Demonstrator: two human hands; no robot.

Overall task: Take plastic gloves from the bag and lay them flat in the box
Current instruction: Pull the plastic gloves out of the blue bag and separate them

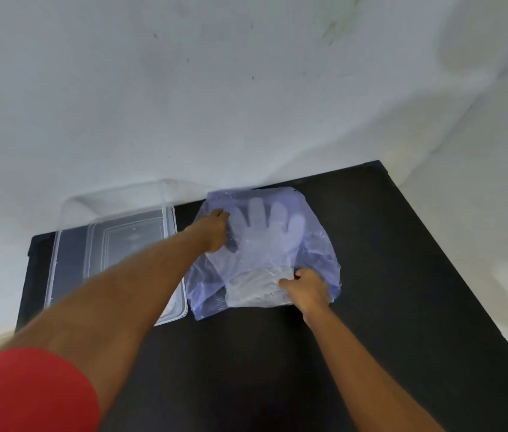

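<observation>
Red sleeve [28, 391] nearest; left hand [215, 229] fingers pin the bag [318, 244], right hand [307, 286] pinches gloves [255, 285] at its mouth; next, draw them toward the box [115, 244]

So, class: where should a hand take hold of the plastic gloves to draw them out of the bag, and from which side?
Grip the cuff end of the plastic gloves, coming from the near side. The cuffs stick out of the bag mouth there, beside the right hand; the glove fingers point away, deep inside.
</observation>
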